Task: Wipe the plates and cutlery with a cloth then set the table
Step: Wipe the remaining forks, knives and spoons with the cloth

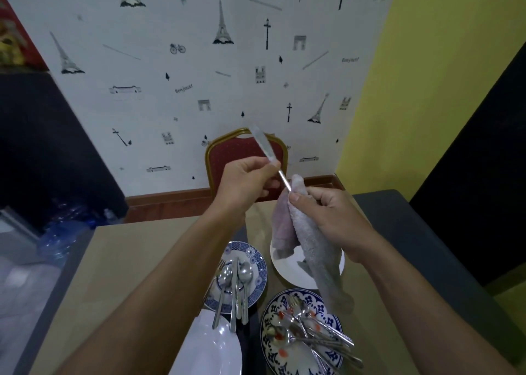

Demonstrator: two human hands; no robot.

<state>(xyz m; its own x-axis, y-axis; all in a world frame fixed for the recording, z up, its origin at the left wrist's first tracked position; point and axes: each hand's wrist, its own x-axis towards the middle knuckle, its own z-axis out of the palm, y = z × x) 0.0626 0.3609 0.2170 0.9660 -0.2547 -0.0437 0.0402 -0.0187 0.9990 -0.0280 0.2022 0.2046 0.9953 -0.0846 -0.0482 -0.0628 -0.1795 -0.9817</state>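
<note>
Knife (263,146) lay on a steep diagonal, blade above the pinching fingers of the left hand (244,182), handle running down-right into the cloth (310,243) clenched round it by the right hand (330,212).

Our left hand (247,181) pinches a silvery metal table knife (263,145), tilted up towards the red padded chair (233,155). Our right hand (327,212) grips a greyish terry cloth (310,246) wrapped round the knife's lower end. Below, on the tan desk (128,260), we see a small blue-patterned plate (257,256) carrying spoons and a knife, and a large blue-and-white plate (270,312) piled with loose cutlery (316,337).
</note>
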